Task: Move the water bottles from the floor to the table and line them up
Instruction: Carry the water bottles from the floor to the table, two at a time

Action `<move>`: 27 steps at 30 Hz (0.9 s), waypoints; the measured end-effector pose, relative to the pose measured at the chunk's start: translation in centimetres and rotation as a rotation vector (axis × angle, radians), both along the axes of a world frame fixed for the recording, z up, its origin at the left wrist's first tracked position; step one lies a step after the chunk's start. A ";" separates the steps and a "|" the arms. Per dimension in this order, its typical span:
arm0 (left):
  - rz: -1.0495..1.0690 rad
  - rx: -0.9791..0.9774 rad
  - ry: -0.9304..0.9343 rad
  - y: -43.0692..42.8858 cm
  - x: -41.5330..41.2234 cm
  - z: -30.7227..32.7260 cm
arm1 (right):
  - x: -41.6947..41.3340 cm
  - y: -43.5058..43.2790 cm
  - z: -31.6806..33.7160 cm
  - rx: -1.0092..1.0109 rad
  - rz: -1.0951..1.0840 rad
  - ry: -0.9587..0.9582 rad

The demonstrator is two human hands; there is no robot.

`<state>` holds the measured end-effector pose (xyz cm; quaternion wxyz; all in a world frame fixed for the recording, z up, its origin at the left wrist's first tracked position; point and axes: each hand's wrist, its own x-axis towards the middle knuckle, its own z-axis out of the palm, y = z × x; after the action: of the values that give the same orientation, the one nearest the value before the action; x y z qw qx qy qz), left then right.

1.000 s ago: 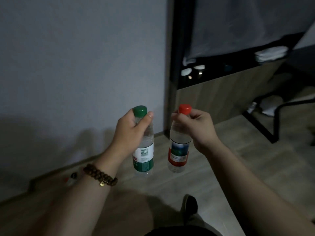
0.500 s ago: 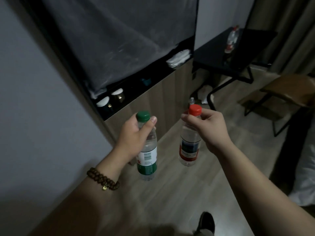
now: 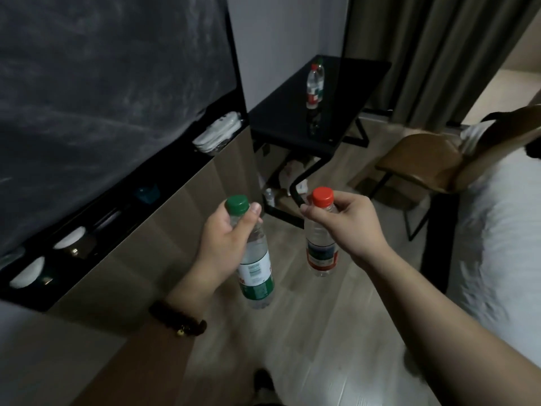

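My left hand point(image 3: 222, 238) grips a clear water bottle with a green cap and green label point(image 3: 257, 276) by its neck, hanging above the floor. My right hand point(image 3: 348, 227) holds a red-capped bottle with a red and blue label point(image 3: 320, 253) by the neck, also in the air. Ahead stands a black table point(image 3: 281, 118) against the wall. On it stand two bottles close together, a red-capped one point(image 3: 312, 86) in front and a green-capped one point(image 3: 320, 80) partly hidden behind it.
A wooden cabinet point(image 3: 152, 230) with a dark shelf and a large dark screen point(image 3: 102, 83) runs along the left. A brown chair point(image 3: 421, 162) stands right of the table, a white bed point(image 3: 503, 230) at the far right. Small items lie under the table.
The view has swung right, from the bare wall to the table, chair and bed. Both hands keep their bottles held up at the same height in front of me.
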<state>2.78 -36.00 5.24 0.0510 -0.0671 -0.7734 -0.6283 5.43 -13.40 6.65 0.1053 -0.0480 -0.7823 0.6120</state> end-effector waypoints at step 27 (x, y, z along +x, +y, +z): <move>-0.203 -0.137 0.000 32.6 -50.6 -2.6 | -45.3 31.5 -3.1 0.049 -0.170 -0.004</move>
<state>-47.85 -3.42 2.61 -0.0177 -0.1486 -0.8037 -0.5759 -39.91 18.13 3.56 0.1566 -0.1129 -0.7905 0.5812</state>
